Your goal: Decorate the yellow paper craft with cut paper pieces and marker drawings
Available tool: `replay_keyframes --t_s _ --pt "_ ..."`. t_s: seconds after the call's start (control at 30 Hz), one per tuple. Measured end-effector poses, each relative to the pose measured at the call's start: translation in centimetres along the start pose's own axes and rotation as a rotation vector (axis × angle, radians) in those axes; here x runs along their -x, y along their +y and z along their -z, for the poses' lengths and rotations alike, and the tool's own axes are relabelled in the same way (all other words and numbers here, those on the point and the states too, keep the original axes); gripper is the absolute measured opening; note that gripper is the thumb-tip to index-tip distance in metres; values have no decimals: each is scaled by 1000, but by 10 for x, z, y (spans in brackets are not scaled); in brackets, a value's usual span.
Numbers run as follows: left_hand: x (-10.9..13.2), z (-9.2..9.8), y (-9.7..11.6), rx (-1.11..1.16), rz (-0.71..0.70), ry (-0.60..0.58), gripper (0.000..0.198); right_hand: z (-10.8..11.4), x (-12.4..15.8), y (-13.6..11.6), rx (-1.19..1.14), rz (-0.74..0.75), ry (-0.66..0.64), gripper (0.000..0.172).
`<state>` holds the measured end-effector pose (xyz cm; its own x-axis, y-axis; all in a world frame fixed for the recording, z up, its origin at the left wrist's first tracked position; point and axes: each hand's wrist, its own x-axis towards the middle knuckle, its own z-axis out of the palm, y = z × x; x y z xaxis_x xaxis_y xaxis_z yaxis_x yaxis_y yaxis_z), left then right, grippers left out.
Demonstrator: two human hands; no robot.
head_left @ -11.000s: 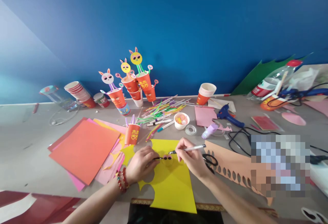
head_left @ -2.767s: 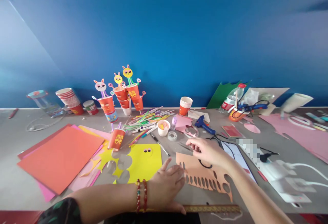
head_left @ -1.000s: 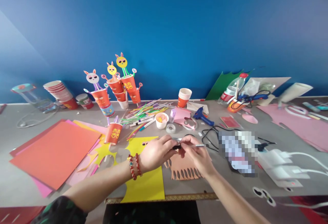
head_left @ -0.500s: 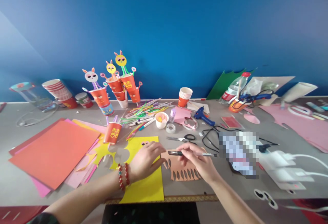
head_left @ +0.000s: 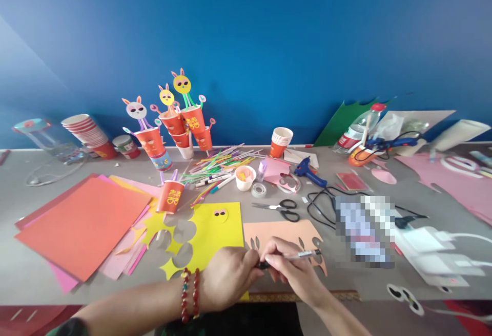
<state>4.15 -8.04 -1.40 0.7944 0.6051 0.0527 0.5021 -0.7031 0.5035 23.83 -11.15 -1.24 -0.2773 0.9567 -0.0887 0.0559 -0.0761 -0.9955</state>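
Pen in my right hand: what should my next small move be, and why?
Perhaps ease the left hand off the dark end of the pen: the two hands meet there, hiding the tip, while the right hand holds the barrel.

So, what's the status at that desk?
Right hand holding pen. Left hand at pen's dark end. Peach paper partly hidden behind hands; scissors beyond it.

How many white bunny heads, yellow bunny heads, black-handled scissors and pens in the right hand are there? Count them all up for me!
White bunny head: 1
Yellow bunny heads: 2
Black-handled scissors: 1 pair
Pen in the right hand: 1
Total: 5
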Motion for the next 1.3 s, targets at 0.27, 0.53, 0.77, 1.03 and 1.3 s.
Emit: replay_keyframes --t_s 0.27,0.53,0.77,1.03,1.3 --pt "4 40 16 528 66 -167 35 -10 9 -10 -231 -58 166 20" --pt "2 41 20 1342 163 -450 50 -20 14 -26 -353 -111 220 22" --pt "8 32 25 1553 357 -486 54 -24 16 -34 -422 -149 251 22" --pt "18 37 20 1465 374 -474 57 -28 20 -28 -389 -85 137 19" --pt "13 52 24 687 101 -128 56 -20 5 -42 -188 12 58 29"
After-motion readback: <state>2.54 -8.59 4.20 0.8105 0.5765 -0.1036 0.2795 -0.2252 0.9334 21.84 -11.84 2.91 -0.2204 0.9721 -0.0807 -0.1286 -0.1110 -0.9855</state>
